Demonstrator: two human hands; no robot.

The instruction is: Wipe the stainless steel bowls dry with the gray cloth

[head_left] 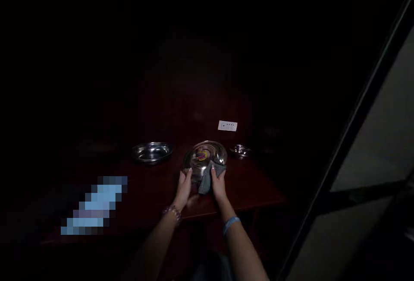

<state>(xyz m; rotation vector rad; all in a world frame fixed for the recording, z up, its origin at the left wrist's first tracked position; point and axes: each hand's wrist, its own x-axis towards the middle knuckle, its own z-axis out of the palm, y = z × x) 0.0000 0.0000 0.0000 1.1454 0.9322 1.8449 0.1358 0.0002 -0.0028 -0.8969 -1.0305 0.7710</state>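
Note:
A round, shiny metal dish (207,149) with a yellow and red sticker is tilted up above the dark red table (148,190). My left hand (184,188) grips its near left rim, thumb on the face. At the near right rim, my right hand (219,186) is closed on a grey cloth (206,181) and presses it against the dish. The cloth hangs down between my hands. Most fingers are hidden behind the dish and cloth.
A wide metal bowl (152,153) stands on the table at the left, and a smaller metal bowl (240,151) at the right. A white socket panel (227,126) is on the wall. A blurred-out bright patch (100,203) lies at the left; a dark frame slants along the right.

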